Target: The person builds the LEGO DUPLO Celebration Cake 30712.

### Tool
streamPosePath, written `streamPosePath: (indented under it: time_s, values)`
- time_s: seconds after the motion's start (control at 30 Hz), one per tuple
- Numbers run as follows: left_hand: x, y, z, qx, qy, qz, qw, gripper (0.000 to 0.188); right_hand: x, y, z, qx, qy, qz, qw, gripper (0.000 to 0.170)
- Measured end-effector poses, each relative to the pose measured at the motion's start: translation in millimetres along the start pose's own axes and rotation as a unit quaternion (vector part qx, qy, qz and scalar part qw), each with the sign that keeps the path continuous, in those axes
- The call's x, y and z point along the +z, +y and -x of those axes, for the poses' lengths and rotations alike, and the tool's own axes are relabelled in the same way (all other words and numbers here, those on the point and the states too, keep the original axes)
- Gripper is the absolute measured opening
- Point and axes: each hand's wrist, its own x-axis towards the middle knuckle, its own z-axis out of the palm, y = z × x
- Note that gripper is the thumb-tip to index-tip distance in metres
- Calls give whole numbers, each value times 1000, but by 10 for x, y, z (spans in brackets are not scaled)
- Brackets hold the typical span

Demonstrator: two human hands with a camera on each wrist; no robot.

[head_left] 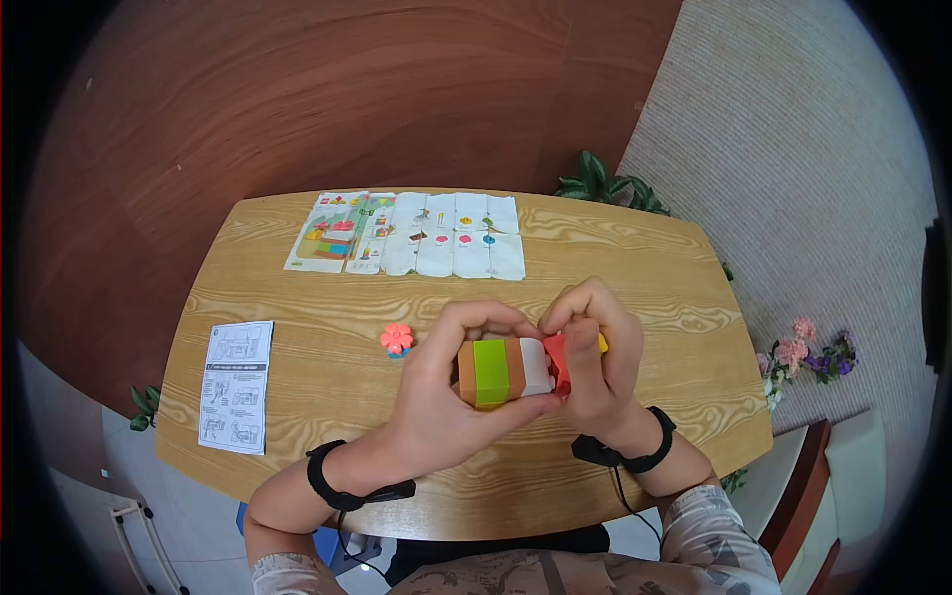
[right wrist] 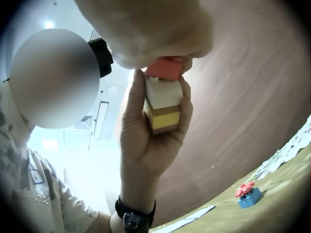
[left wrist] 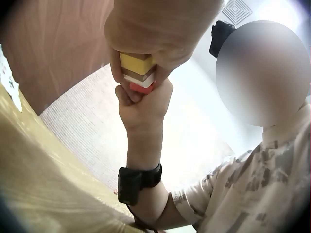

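Over the front half of the table, my left hand (head_left: 426, 392) grips a stack of toy building bricks (head_left: 492, 373), lying sideways, with brown, lime green, brown and white layers. The green layer looks yellow in both wrist views. My right hand (head_left: 607, 382) pinches a red brick (head_left: 561, 365) right at the stack's white end. Its fingers hide much of that brick, and a bit of a yellow piece (head_left: 603, 343) shows beside them. In the right wrist view the red brick (right wrist: 165, 68) sits slightly askew against the studs of the white brick (right wrist: 164, 93).
A pink flower piece (head_left: 397, 335) on a blue brick (right wrist: 250, 198) stands on the table left of my hands. An unfolded picture sheet (head_left: 456, 238) lies at the back, and a printed instruction sheet (head_left: 236, 387) at the left. Flowers (head_left: 793, 352) stand beyond the right edge.
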Motion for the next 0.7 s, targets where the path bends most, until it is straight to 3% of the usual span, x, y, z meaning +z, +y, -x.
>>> streamPosePath:
  time_s: [0.2, 0.3, 0.5, 0.7]
  values:
    - [9, 12, 19, -5, 15, -19, 1000, 61, -15, 15, -3, -26, -3, 18, 999, 35]
    - [-20, 25, 26, -12, -2, -33, 999, 63, -3, -10, 10, 4, 6, -52, 999, 35]
    - [9, 27, 20, -9, -7, -47, 999, 61, -18, -28, -4, -40, -22, 39, 998, 32]
    - [50, -2, 50, -24, -5, -13, 1000, 62, -22, -14, 9, -34, -14, 10, 999, 32]
